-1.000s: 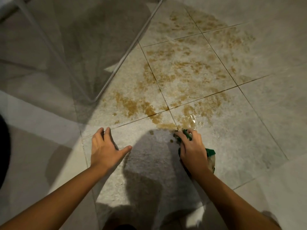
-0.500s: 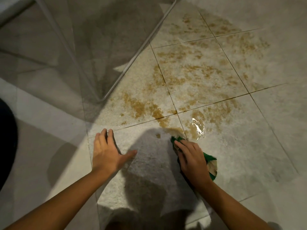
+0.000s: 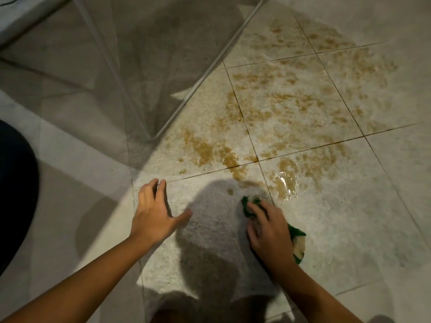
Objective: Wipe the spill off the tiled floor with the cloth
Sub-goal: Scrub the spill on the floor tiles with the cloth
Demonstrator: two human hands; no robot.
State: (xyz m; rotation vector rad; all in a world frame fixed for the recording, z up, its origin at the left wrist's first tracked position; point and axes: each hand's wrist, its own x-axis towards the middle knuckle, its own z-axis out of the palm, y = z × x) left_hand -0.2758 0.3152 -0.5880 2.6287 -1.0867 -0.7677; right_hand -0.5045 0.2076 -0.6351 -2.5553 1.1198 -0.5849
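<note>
Tiled floor (image 3: 349, 229): pale, filling the frame
Spill (image 3: 279, 108): brown patches, centre to upper right
Left hand (image 3: 152, 213): lower centre, fingers spread flat on floor, holding nothing
Right hand (image 3: 270, 231): fingers nearly straight, pressing cloth down
Cloth (image 3: 296, 233): green, under right hand, at spill's lower edge

The tiled floor (image 3: 384, 206) is pale and speckled, its square tiles parted by thin dark grout lines. A thin white tubular frame (image 3: 152, 138) rests its bent corner on it. Right of the frame the tiles are brightly lit. Grey shadow lies within it and to its left. A dark rounded shape (image 3: 14, 194) sits far left.
</note>
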